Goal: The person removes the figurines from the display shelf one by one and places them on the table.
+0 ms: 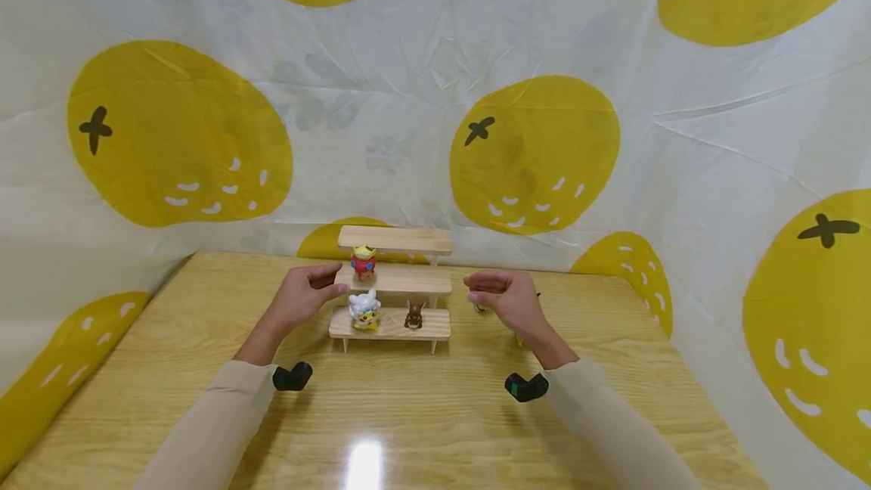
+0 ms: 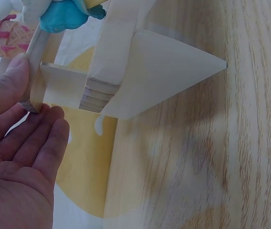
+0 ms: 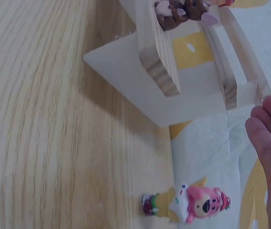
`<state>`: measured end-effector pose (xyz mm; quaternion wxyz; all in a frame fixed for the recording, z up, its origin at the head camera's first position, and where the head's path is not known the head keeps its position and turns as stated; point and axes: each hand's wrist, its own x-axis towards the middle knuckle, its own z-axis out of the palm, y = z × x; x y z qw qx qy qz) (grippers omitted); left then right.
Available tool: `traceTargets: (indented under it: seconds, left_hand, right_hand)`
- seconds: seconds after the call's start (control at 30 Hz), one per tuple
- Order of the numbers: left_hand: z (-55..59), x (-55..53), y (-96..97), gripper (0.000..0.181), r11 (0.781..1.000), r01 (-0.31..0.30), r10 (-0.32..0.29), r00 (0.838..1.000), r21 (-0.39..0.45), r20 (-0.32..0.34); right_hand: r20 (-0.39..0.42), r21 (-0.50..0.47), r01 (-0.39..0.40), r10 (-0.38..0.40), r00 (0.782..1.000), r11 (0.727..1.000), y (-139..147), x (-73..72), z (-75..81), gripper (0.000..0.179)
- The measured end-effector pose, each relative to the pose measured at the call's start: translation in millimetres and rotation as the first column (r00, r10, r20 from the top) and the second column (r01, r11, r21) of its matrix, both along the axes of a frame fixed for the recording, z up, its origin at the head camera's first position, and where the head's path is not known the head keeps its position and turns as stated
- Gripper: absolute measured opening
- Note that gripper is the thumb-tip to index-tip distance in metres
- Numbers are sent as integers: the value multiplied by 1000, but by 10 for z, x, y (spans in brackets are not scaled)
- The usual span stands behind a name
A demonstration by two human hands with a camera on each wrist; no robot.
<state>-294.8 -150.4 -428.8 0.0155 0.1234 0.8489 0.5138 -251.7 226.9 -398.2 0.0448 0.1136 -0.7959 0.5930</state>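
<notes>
A wooden shelf (image 1: pixel 418 278) with three boards stood on the table (image 1: pixel 401 407), and it carried three toy figures. On the middle board there was one, a red figure (image 1: pixel 364 265), at the left part. On the lowest board were two: a white and yellow figure (image 1: pixel 365 311) at the left and a brown figure (image 1: pixel 413 315) nearer to the right.

The left hand (image 1: pixel 302 297) had its thumb and fingers about the left end of the middle board, gently curved; whether they gripped it, I could not tell. The right hand (image 1: pixel 506 299) was just beside the right end, its fingers loosely bent, holding nothing.

One pink figure (image 3: pixel 204 205) stood upright on the table, right of the shelf. Other small parts showed around the right hand, too hidden for counting.
</notes>
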Motion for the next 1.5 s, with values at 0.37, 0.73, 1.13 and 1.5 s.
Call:
traceTargets:
  seconds: [0.37,0.73,1.13,1.5]
  left_hand:
    - [-2,-12,-13,59,1000,12,-12,1000,5,-14]
    - [-21,-9,-24,58,1000,14,-14,1000,25,2]
    - [-20,-25,-15,59,999,25,-25,1000,28,3]
    - [5,-7,-13,57,1000,12,-12,1000,28,-5]
  right_hand:
    - [61,-35,-39,41,997,999,-263,-58,99,34]
    - [24,-24,-83,83,996,996,-634,-131,149,34]
    - [44,-40,-94,95,994,995,-1039,-258,208,36]
    - [60,9,-78,77,995,997,-1360,-324,239,46]
